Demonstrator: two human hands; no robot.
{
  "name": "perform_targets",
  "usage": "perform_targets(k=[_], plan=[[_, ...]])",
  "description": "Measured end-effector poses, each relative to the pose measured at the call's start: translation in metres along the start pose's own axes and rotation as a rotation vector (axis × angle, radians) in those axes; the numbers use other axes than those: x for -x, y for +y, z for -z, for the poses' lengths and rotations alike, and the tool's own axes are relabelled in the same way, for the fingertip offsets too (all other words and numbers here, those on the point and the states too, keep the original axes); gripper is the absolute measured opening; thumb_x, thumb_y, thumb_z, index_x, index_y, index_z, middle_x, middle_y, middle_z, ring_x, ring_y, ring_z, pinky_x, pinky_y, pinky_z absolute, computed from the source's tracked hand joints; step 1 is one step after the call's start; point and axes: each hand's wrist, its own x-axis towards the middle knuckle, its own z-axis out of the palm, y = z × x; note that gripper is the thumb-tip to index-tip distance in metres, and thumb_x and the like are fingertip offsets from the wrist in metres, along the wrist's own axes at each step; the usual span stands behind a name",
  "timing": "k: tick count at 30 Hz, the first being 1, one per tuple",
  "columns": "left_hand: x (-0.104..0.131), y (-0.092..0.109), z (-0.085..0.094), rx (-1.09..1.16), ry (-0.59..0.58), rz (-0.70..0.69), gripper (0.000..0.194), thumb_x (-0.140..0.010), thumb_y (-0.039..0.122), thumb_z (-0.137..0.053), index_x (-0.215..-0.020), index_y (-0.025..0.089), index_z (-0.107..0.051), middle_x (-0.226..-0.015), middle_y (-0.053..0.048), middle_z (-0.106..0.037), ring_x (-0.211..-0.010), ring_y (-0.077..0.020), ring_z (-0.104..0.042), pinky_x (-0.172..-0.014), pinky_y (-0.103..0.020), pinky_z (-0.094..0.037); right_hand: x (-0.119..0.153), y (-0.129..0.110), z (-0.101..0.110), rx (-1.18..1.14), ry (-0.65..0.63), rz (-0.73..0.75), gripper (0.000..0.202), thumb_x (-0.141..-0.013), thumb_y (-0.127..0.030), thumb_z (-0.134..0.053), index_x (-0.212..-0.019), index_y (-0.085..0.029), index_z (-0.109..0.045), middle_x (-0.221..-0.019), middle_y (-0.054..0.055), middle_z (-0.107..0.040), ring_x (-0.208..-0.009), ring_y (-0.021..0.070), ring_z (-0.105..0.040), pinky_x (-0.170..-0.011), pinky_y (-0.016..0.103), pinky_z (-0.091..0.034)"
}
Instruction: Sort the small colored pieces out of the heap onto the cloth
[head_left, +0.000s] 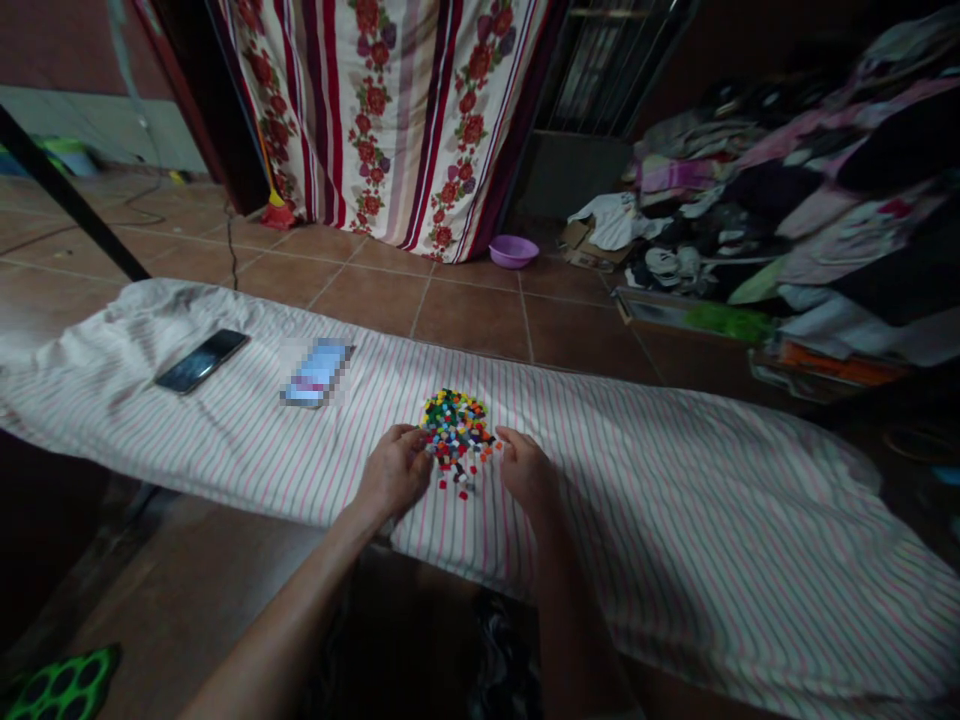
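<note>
A pile of small, many-coloured cube-like pieces (pixel 454 422) lies on a striped cloth (pixel 645 490). Yellow and green ones gather at the far side, while a few red and white ones are scattered nearer to me. My left hand (pixel 394 470) rests at the pile's left edge, its fingers curled and pressed together. On the opposite edge, my right hand (pixel 528 470) has thumb and fingers pinched, close to some orange pieces. Whether either hand holds a piece is too small to make out.
A dark phone (pixel 203 361) and another phone with a lit, blurred screen (pixel 318 373) lie left on the cloth. Beyond are a floral curtain (pixel 405 120), a purple basin (pixel 514 251), a red broom (pixel 278 212) and heaped clothes (pixel 802 190). A black bar (pixel 71 190) slants at the left.
</note>
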Motion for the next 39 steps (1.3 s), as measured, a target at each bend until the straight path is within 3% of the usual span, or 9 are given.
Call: perform_targets(k=[6, 11, 15, 19, 23, 29, 35, 39], plan=[[-0.001, -0.007, 0.005, -0.011, -0.058, 0.028, 0.029, -0.085, 0.022, -0.047, -0.109, 0.016, -0.062, -0.115, -0.010, -0.060, -0.103, -0.0175, -0.060, -0.095, -0.033, -0.047, 0.002, -0.009, -0.014, -0.207, -0.144, 0.007, 0.042, -0.081, -0.017, -0.037, -0.109, -0.018, -0.068, -0.107, 0.008, -0.071, -0.100, 0.0207, -0.067, -0.089, 0.034, -0.052], [-0.001, -0.006, -0.001, 0.019, -0.066, 0.024, 0.035, -0.084, 0.022, -0.049, -0.117, 0.016, -0.059, -0.113, -0.010, -0.061, -0.103, -0.0182, -0.059, -0.095, -0.033, -0.047, 0.001, -0.012, -0.016, -0.263, -0.100, 0.037, 0.039, -0.081, -0.023, -0.039, -0.107, -0.018, -0.068, -0.104, 0.008, -0.071, -0.097, 0.0206, -0.067, -0.088, 0.035, -0.053], [-0.001, -0.004, -0.007, 0.043, -0.070, -0.025, 0.039, -0.084, 0.022, -0.050, -0.121, 0.017, -0.058, -0.118, -0.010, -0.060, -0.109, -0.0186, -0.058, -0.099, -0.033, -0.045, 0.002, -0.014, -0.013, -0.152, -0.063, 0.083, 0.037, -0.080, -0.024, -0.044, -0.108, -0.019, -0.068, -0.102, 0.009, -0.070, -0.090, 0.0198, -0.067, -0.084, 0.032, -0.052], [-0.001, -0.004, -0.010, 0.047, -0.069, -0.024, 0.038, -0.085, 0.024, -0.050, -0.120, 0.016, -0.059, -0.118, -0.010, -0.060, -0.109, -0.0187, -0.058, -0.098, -0.033, -0.046, 0.005, -0.018, -0.012, -0.031, -0.060, 0.101, 0.028, -0.076, -0.023, -0.050, -0.096, -0.019, -0.070, -0.093, 0.008, -0.069, -0.081, 0.0194, -0.065, -0.076, 0.030, -0.051], [-0.002, -0.006, -0.011, 0.034, -0.053, -0.026, 0.036, -0.084, 0.023, -0.050, -0.119, 0.018, -0.060, -0.117, -0.009, -0.061, -0.109, -0.0184, -0.059, -0.099, -0.034, -0.047, 0.005, -0.021, -0.011, -0.069, -0.036, 0.096, 0.022, -0.076, -0.020, -0.047, -0.084, -0.019, -0.068, -0.082, 0.005, -0.068, -0.074, 0.0171, -0.064, -0.070, 0.027, -0.049], [-0.004, -0.009, -0.012, 0.027, -0.030, -0.059, 0.034, -0.086, 0.025, -0.048, -0.116, 0.018, -0.062, -0.115, -0.009, -0.063, -0.107, -0.0184, -0.061, -0.097, -0.035, -0.048, 0.003, -0.015, -0.001, -0.141, 0.019, -0.015, 0.021, -0.077, -0.024, -0.048, -0.084, -0.021, -0.068, -0.082, 0.004, -0.071, -0.076, 0.0168, -0.066, -0.071, 0.026, -0.050], [-0.003, -0.007, -0.011, -0.012, -0.015, -0.065, 0.034, -0.087, 0.026, -0.046, -0.116, 0.019, -0.062, -0.113, -0.008, -0.064, -0.105, -0.0180, -0.062, -0.095, -0.034, -0.050, 0.003, 0.006, -0.002, -0.522, -0.079, -0.176, 0.028, -0.081, -0.034, -0.047, -0.094, -0.018, -0.065, -0.076, 0.004, -0.071, -0.072, 0.0178, -0.069, -0.064, 0.028, -0.055], [-0.002, -0.005, -0.010, -0.041, -0.028, -0.056, 0.034, -0.087, 0.028, -0.046, -0.115, 0.019, -0.062, -0.114, -0.009, -0.063, -0.105, -0.0184, -0.062, -0.095, -0.034, -0.049, 0.005, 0.016, 0.001, -0.549, -0.081, -0.217, 0.027, -0.080, -0.032, -0.047, -0.091, -0.017, -0.066, -0.072, 0.004, -0.069, -0.070, 0.0180, -0.069, -0.064, 0.028, -0.054]])
